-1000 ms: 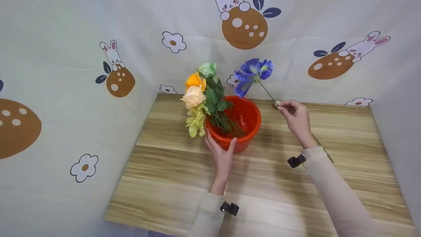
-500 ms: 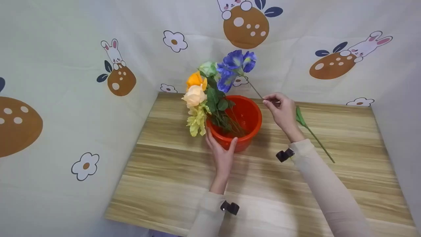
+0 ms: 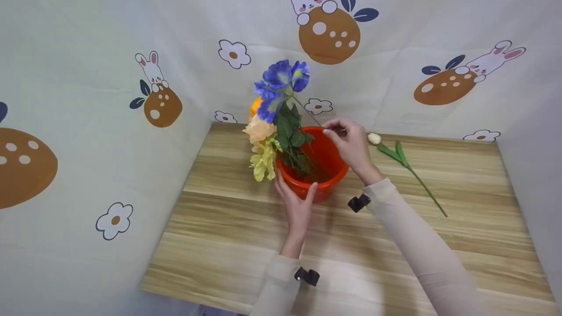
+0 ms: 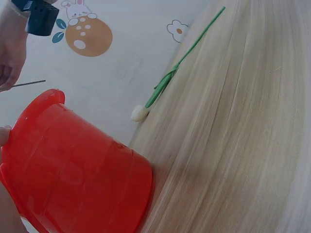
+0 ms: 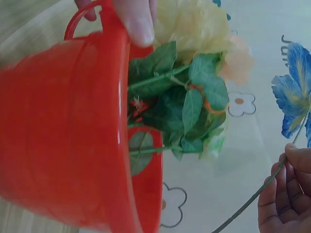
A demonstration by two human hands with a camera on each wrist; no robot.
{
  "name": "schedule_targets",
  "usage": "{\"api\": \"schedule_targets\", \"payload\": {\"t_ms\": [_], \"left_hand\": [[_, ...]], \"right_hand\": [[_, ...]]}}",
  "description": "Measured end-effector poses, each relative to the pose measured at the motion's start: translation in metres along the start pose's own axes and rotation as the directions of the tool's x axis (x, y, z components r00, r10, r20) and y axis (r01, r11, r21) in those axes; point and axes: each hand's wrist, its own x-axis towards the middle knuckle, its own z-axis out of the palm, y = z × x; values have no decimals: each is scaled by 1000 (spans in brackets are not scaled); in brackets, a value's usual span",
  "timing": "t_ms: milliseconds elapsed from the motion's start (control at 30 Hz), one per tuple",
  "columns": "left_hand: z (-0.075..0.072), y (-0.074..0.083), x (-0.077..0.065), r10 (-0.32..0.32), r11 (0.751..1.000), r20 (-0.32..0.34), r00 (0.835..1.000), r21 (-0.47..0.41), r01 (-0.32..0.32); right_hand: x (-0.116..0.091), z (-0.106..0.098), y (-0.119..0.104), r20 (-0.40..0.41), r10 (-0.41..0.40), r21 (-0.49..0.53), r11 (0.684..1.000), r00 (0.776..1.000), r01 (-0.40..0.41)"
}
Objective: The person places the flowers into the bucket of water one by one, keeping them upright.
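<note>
My left hand [image 3: 297,210] grips the near left side of a red plastic bucket [image 3: 324,193], its thumb over the rim. Artificial flowers lean out over the bucket's left side: an orange bloom [image 3: 255,106], a peach rose [image 3: 260,128] and a yellow ruffled flower [image 3: 263,161], with green leaves [image 3: 286,127]. Between thumb and fingers my right hand [image 3: 351,145] pinches the thin stem of a blue-purple iris [image 3: 279,79], just above the bucket's back right rim. In the right wrist view the stem's lower end points toward the bucket opening. The iris head overlaps the other blooms in the head view.
A white tulip [image 3: 374,139] with green leaves lies on the wooden table [image 3: 210,250], right of the bucket. Behind and to the left hangs a pale cloth [image 3: 373,83] printed with rabbits and flowers.
My right hand has carried the iris leftward, from right of the bucket to over its back rim. The white tulip has come into full view. My left hand stays on the bucket.
</note>
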Motion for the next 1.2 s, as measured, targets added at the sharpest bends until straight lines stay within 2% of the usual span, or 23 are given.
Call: {"api": "schedule_targets", "payload": {"t_ms": [200,333,667,900,1200], "left_hand": [[0,0,0,-3,1000,9,1000,0,3],[0,1,0,-8,1000,12,1000,11,8],[1,0,1,10,1000,-10,1000,23,-10],[0,1,0,-10,1000,-5,1000,14,10],[0,1,0,-10,1000,-2,1000,23,10]], "right_hand": [[-3,16,-1,21,-47,47,998,999,46],[-6,23,4,31,-33,57,998,999,31],[-19,31,29,65,8,19,1000,998,-9],[-25,34,46,77,42,-19,999,996,-40],[-26,35,53,94,50,-80,996,994,-42]]}}
